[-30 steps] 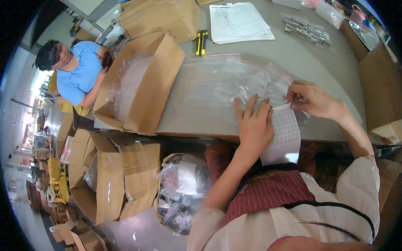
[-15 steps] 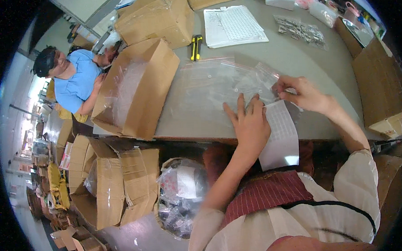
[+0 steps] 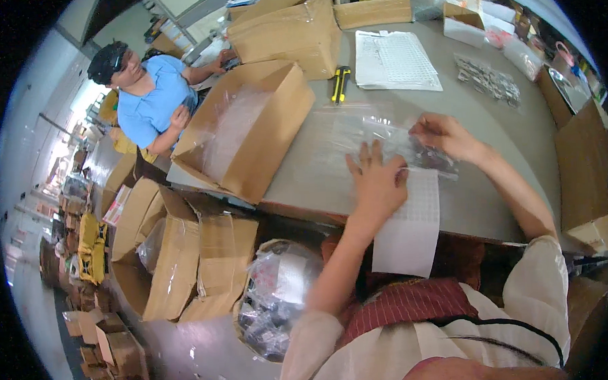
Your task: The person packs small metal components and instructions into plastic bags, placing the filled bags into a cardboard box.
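Pressing down flat, the left hand has its fingers spread over a clear plastic bag on the grey table, and it's barely shifted from a second ago. Using that bag as the landmark: nearest to the person, a white sheet of small labels hangs from the bag's near edge over the table lip. The right hand sits on the bag's right end, and I can't tell if it's pinching the film or just resting there. A moment back it was lower, by the sheet; now it's up on the bag, so it looks like the hands are smoothing it out. Left of the bag stands an open cardboard box lined with plastic. Beyond the bag lie a yellow-and-black tool, a printed paper and a small bag of parts. Farther left, a person in a blue shirt.
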`<move>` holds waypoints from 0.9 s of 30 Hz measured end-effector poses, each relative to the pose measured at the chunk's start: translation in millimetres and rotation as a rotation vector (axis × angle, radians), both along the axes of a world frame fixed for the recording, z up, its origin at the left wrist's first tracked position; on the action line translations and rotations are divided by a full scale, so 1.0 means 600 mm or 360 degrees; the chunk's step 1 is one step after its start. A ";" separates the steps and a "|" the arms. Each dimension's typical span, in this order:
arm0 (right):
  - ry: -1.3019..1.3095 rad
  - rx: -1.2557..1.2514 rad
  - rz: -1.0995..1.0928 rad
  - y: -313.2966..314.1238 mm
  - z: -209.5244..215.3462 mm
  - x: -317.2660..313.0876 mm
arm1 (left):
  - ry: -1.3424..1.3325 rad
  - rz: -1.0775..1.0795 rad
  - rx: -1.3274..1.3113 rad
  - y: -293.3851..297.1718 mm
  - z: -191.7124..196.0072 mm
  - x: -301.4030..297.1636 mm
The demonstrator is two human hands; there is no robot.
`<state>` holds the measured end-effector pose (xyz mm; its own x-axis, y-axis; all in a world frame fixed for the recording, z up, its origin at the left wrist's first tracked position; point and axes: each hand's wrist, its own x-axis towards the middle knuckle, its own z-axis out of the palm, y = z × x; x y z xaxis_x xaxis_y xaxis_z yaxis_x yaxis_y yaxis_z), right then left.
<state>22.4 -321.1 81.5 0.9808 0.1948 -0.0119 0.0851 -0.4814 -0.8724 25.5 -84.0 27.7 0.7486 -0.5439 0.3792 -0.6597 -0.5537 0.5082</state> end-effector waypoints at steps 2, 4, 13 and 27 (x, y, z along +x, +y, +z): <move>-0.0010 0.0081 0.0049 0.018 0.002 0.029 | -0.0041 0.0026 -0.0033 -0.019 -0.013 -0.026; -0.0021 0.0166 0.0100 0.048 -0.003 0.063 | -0.0088 0.0054 -0.0061 -0.033 -0.021 -0.047; -0.0502 -0.0586 0.0412 0.183 -0.021 0.184 | -0.0055 0.0020 -0.0013 -0.051 -0.015 -0.065; -0.1060 -0.0746 -0.0305 0.063 0.029 0.159 | -0.0042 -0.0116 -0.0170 -0.031 -0.013 -0.053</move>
